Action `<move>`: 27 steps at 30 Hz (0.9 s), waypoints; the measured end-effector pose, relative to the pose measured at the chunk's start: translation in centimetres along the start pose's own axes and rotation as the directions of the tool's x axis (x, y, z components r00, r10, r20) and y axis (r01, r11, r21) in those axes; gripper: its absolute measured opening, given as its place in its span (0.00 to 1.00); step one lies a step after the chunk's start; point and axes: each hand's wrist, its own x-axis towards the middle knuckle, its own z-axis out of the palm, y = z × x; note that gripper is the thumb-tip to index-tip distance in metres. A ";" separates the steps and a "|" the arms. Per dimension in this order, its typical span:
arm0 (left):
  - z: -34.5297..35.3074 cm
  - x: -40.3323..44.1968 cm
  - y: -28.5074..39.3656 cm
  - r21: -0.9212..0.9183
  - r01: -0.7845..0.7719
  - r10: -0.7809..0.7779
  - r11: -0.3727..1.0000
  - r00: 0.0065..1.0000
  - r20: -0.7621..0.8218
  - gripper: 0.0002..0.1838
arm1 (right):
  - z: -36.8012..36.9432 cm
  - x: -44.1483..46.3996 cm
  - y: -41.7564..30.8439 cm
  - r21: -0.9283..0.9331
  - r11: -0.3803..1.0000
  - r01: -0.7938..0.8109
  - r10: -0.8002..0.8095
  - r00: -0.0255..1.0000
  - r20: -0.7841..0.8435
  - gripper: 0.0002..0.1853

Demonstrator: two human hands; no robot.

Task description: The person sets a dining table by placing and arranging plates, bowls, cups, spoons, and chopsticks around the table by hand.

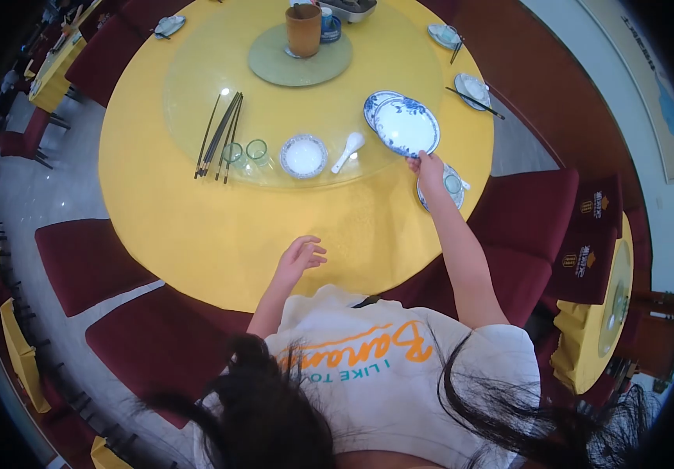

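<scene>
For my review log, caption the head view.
Right hand holds blue-and-white ceramic plate above round yellow-clothed table; left hand empty.

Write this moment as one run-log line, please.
right hand: pinching rim of blue-patterned plate | left hand: empty, over yellow tablecloth | nearby: black chopsticks, white spoon, two glasses

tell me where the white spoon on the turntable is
In the head view, the spoon lies just right of the patterned dish, left of the plate in the right hand.
</scene>
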 end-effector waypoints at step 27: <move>-4.0 -4.8 -2.4 -0.160 0.103 -0.162 0.982 0.893 -0.420 0.14 | 2.4 11.4 2.5 -0.782 0.621 -0.058 -0.020 0.996 -0.089 0.15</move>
